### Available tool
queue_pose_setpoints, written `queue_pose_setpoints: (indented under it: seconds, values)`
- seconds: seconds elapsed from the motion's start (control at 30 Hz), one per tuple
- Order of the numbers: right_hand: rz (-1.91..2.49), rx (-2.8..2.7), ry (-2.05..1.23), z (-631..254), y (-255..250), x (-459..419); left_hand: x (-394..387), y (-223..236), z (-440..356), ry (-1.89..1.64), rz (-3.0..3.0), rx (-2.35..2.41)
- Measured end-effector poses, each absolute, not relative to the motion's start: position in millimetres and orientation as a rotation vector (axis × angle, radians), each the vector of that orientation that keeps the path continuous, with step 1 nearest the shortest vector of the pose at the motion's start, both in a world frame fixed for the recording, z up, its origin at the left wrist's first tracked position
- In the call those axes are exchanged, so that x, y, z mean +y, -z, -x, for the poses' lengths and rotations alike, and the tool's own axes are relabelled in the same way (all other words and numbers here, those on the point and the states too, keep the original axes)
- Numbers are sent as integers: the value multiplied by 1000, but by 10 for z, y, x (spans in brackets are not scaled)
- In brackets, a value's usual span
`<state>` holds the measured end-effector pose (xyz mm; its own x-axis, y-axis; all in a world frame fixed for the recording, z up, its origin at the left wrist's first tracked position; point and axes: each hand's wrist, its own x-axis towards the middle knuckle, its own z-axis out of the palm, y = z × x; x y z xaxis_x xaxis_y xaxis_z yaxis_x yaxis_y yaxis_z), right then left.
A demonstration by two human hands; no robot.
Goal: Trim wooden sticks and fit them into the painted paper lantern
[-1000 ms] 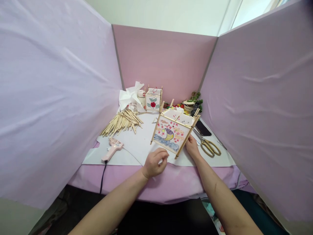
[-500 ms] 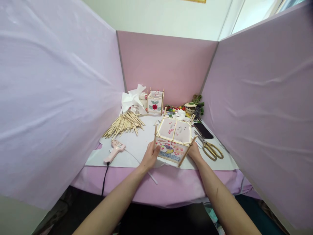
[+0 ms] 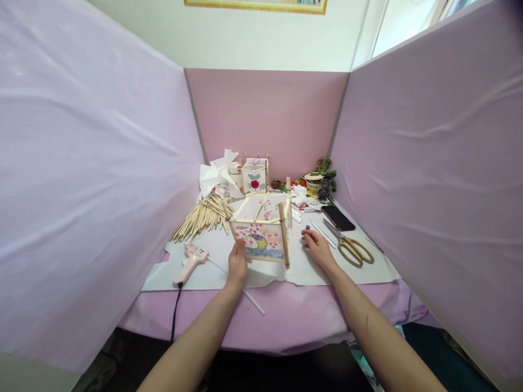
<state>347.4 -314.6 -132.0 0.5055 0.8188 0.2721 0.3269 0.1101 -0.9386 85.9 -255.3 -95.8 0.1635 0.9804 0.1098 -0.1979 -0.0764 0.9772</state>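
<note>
Over the mid-table, the moon-decorated box (image 3: 259, 243) was tilted, clamped by the left hand (image 3: 237, 262) at its 8 o'clock corner — probably so the frame stayed steady one-handed. The right hand (image 3: 318, 250) sat apart from it at 3 o'clock, fingers loosely parted, nothing visibly held — likely left free. Scissors (image 3: 343, 237) lay farther out at 3, stick pile (image 3: 205, 218) at 10, presumably parked within reach, off the middle.
</note>
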Motion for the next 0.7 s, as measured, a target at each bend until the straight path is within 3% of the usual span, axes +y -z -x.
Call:
queue_pose_setpoints:
  seconds: [0.2, 0.7]
  values:
    - [1498, -1092, -478, -3471, 1316, -3146, -2402, 972, -772, -1331, -1154, 1022]
    - [1573, -1217, -444, -3440, 1240, -3228, -2382, 959, -829, -1307, -993, 833]
